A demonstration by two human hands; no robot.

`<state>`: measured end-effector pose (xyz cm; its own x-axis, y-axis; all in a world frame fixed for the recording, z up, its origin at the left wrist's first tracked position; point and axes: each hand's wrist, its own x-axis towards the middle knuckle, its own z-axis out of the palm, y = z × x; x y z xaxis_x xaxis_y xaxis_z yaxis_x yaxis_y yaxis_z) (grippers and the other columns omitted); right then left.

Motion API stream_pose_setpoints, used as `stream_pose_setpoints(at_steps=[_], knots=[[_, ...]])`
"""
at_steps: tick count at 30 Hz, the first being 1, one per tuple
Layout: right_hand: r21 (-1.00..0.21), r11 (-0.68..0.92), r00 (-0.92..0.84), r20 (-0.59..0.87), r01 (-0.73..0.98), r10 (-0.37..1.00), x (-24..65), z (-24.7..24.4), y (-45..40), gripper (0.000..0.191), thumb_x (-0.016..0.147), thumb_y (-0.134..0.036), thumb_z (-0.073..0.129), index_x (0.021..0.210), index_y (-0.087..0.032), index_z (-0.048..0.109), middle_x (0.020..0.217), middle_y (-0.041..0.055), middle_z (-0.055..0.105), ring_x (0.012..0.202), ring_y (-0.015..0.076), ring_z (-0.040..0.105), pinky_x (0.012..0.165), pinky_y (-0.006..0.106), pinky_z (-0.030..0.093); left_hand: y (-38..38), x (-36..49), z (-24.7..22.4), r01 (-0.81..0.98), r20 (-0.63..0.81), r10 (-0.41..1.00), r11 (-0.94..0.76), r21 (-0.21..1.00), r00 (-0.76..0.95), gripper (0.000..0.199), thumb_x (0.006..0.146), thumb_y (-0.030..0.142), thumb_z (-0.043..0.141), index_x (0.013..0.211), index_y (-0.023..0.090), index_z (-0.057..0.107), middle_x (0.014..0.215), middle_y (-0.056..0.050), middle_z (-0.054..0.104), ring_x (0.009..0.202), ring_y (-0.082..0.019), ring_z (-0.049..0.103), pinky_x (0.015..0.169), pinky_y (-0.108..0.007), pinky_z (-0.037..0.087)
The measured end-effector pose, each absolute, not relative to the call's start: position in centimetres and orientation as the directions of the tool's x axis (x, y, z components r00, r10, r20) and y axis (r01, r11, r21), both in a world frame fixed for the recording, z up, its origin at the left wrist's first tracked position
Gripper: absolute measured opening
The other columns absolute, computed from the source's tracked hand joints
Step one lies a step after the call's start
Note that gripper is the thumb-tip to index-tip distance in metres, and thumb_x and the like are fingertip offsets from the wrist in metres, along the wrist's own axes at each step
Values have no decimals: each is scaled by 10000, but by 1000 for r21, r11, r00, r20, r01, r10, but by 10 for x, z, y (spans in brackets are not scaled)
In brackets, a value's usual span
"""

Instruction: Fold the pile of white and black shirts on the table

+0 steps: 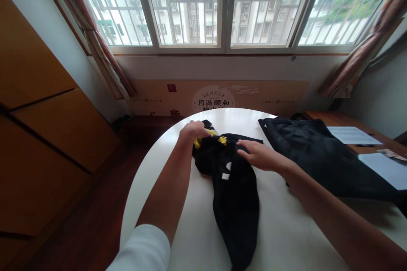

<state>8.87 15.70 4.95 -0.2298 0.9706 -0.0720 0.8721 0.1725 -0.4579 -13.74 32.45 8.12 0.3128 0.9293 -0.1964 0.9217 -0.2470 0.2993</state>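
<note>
A black garment (237, 203) with yellow patches and small white marks lies bunched on the white round table (152, 169), one long narrow part trailing toward me. Its exact kind does not show. At its far left edge, my left hand (194, 129) is closed on the cloth beside a yellow patch. My right hand (261, 155) rests on the upper right of the garment, fingers stretched out and the thumb apart. The fingertips touch the black fabric.
A folded dark cloth (305, 148) lies on the table's right side. Behind it, a wooden desk (321, 116) holds papers (352, 135) and a pen (364, 145). A printed board (248, 97) stands under the barred window. An orange-brown cabinet (38, 135) is at left.
</note>
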Motion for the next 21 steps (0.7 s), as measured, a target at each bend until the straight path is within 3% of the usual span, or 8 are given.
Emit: stream_pose_setpoints(at_steps=[3,6,8,10,12,14,18,21], knots=[[-197,166,-201,-173,966,964,95,33,164,624,1038,-336,505,1584,-39,443,1624,256,438,1524,369,411,1221,457,357,325,-144,80,958,-315,926,-128,256,208,331,750,385,854,958,146,755,1035,-160,778,868,-295,745,715,-315,572],[-70,184,-195,-249,980,949,85,44,150,554,1062,-432,438,1447,-77,620,1383,259,674,1287,403,655,1047,496,512,328,-150,80,941,-347,913,-100,323,216,174,797,197,770,960,139,754,1001,-137,786,814,-249,745,685,-282,573],[-7,179,-174,-279,984,944,73,58,137,497,1051,-437,438,1223,-99,760,1150,236,774,1081,394,751,905,472,567,331,-153,82,926,-213,953,-130,354,215,166,810,139,724,970,156,762,995,-118,790,845,-240,747,724,-273,569],[48,194,-169,-313,980,935,60,71,121,426,1020,-365,473,1063,-107,809,1041,226,793,978,374,777,826,437,578,333,-154,86,903,65,982,-190,386,179,205,847,129,676,1021,185,769,1038,-105,791,933,-243,743,815,-282,561],[74,228,-189,-351,971,917,46,79,106,373,983,-292,502,1009,-103,822,1008,228,797,935,365,785,785,420,580,335,-153,90,865,340,932,-271,422,127,241,905,139,616,1080,208,766,1088,-93,786,1031,-243,723,913,-298,540],[81,274,-220,-399,958,890,30,82,90,334,950,-260,541,986,-99,832,970,227,799,905,374,788,740,415,578,336,-151,91,823,483,869,-349,448,106,256,952,146,562,1106,208,757,1107,-85,778,1076,-236,702,966,-305,520],[43,435,-339,-559,900,756,-5,81,56,249,898,-244,628,879,-127,847,825,194,792,763,375,787,582,380,526,339,-146,85,817,541,835,-380,433,102,214,970,170,566,1077,207,748,1138,-100,740,1124,-254,658,1015,-335,492],[-65,609,-496,-652,791,574,-17,86,39,224,887,-177,627,913,-148,847,840,167,802,716,332,786,496,335,439,340,-144,78,862,501,861,-315,397,84,138,953,250,641,1044,207,736,1165,-127,699,1175,-292,617,1040,-381,475]])
